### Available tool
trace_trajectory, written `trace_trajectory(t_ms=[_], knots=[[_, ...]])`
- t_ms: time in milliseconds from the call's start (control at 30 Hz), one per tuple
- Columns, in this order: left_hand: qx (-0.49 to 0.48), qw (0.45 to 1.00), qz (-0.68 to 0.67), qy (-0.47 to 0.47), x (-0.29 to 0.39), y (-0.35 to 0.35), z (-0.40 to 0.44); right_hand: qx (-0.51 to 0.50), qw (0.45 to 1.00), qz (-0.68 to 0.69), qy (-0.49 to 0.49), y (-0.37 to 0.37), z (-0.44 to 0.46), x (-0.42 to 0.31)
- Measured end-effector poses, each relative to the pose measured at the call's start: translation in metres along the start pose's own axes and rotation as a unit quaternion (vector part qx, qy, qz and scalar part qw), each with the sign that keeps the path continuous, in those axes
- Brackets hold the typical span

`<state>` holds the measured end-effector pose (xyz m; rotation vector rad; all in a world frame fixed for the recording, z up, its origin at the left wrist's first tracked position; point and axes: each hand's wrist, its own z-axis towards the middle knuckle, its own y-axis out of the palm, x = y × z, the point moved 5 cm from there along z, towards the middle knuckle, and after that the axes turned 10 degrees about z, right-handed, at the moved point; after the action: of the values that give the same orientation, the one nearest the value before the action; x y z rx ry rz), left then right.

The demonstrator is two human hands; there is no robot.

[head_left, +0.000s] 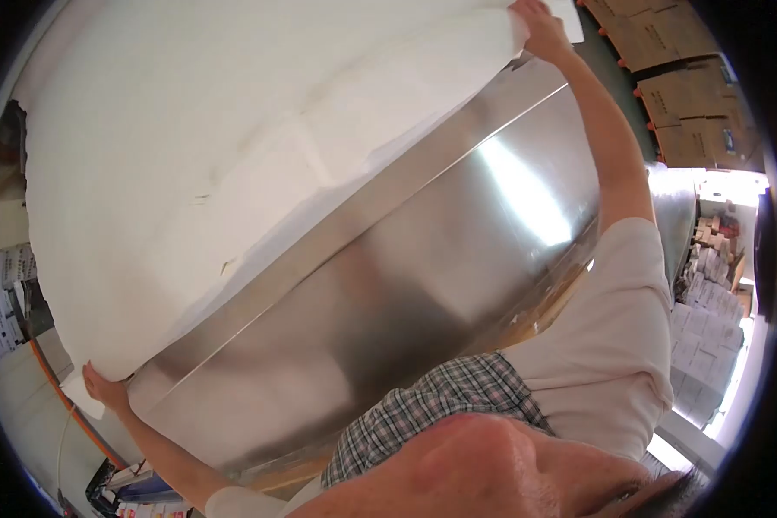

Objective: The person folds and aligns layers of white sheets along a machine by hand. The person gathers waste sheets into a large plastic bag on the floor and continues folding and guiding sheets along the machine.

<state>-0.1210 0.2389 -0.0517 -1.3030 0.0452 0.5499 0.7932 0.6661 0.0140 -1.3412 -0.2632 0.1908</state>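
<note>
A large white sheet [233,129], perhaps cloth or paper, spreads over a shiny metal table [423,259]. Small tear-like marks show near its middle, and its near edge runs slantwise between my hands. At the lower left, my left hand [105,388] is closed on one end of that edge. My right hand [544,33] grips the other end at the upper right, its fingers partly hidden by the sheet. Both arms are stretched wide apart. A bare strip of metal shows between the sheet and my body.
Stacked cardboard boxes [686,104] stand at the upper right, with piles of white packages [708,345] below them. More printed packages [4,293] are at the far left. An orange strip [73,406] runs along the floor beside my left hand.
</note>
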Motion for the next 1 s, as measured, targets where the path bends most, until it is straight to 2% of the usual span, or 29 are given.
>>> trace_trajectory(t_ms=[67, 133, 200, 300, 400, 433, 533, 567, 600, 633, 733, 867, 933, 1000], knots=[[0.075, 0.996, 0.046, -0.021, -0.002, -0.048, 0.007, 0.006, 0.999, -0.019, 0.038, -0.03, -0.004, 0.026], [0.104, 0.99, 0.094, -0.028, -0.019, -0.096, -0.006, 0.165, 0.986, 0.016, -0.025, -0.065, -0.031, 0.05], [0.145, 0.984, 0.039, -0.091, -0.044, -0.128, -0.028, 0.187, 0.982, 0.031, -0.021, -0.087, -0.065, 0.049], [0.158, 0.984, 0.046, -0.065, -0.03, -0.171, -0.085, 0.141, 0.99, 0.026, -0.009, -0.114, -0.133, 0.034], [0.122, 0.991, 0.049, -0.001, -0.026, -0.155, -0.161, 0.059, 0.997, 0.04, 0.014, -0.098, -0.198, 0.034], [0.124, 0.991, 0.053, 0.0, -0.014, -0.149, -0.18, 0.061, 0.997, 0.044, 0.016, -0.09, -0.217, 0.029], [0.005, 0.998, 0.049, -0.049, 0.026, -0.129, -0.238, 0.015, 0.995, 0.091, 0.047, -0.062, -0.265, 0.016], [0.007, 0.998, 0.051, -0.048, 0.038, -0.126, -0.256, -0.008, 0.994, 0.089, 0.069, -0.049, -0.283, 0.018], [-0.031, 0.996, 0.001, -0.079, 0.044, -0.118, -0.272, -0.031, 0.992, 0.086, 0.091, -0.042, -0.297, 0.021], [-0.069, 0.99, -0.049, -0.11, 0.043, -0.113, -0.282, -0.048, 0.991, 0.072, 0.105, -0.039, -0.306, 0.025], [-0.075, 0.989, -0.053, -0.12, 0.042, -0.113, -0.287, -0.074, 0.991, 0.066, 0.093, -0.034, -0.314, 0.032], [-0.073, 0.991, -0.058, -0.1, 0.049, -0.114, -0.288, -0.102, 0.987, 0.081, 0.093, -0.032, -0.312, 0.031], [-0.094, 0.991, -0.042, -0.08, 0.043, -0.103, -0.288, -0.16, 0.979, 0.079, 0.095, -0.015, -0.304, 0.044], [-0.123, 0.989, -0.036, -0.068, 0.041, -0.094, -0.288, -0.203, 0.977, 0.059, -0.01, 0.02, -0.294, 0.077]])
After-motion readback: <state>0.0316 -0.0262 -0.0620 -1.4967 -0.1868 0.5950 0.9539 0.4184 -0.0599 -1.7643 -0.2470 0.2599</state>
